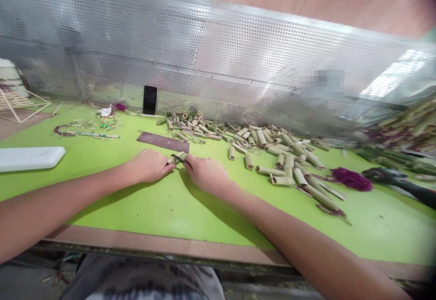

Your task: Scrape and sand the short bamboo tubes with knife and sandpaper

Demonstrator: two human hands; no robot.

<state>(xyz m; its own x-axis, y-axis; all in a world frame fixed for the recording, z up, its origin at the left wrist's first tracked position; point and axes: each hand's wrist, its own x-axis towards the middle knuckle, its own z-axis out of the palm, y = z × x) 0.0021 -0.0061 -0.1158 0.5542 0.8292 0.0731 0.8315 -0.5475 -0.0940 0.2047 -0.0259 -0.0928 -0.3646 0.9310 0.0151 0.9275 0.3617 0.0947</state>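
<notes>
My left hand (148,165) rests on the green table (163,204) with its fingers curled around a short bamboo tube piece (177,156). My right hand (204,172) is closed next to it, pinching a small dark blade (179,158) laid against that piece. Both hands meet at the table's middle, just in front of a flat brown strip (162,141).
Several cut bamboo tubes (279,154) lie scattered to the right and behind. A purple tuft (350,178), a dark tool (398,179), a white tray (29,157) at left, a black phone (150,100) and a perforated metal screen (218,59) stand around. A wooden edge (163,243) borders the front.
</notes>
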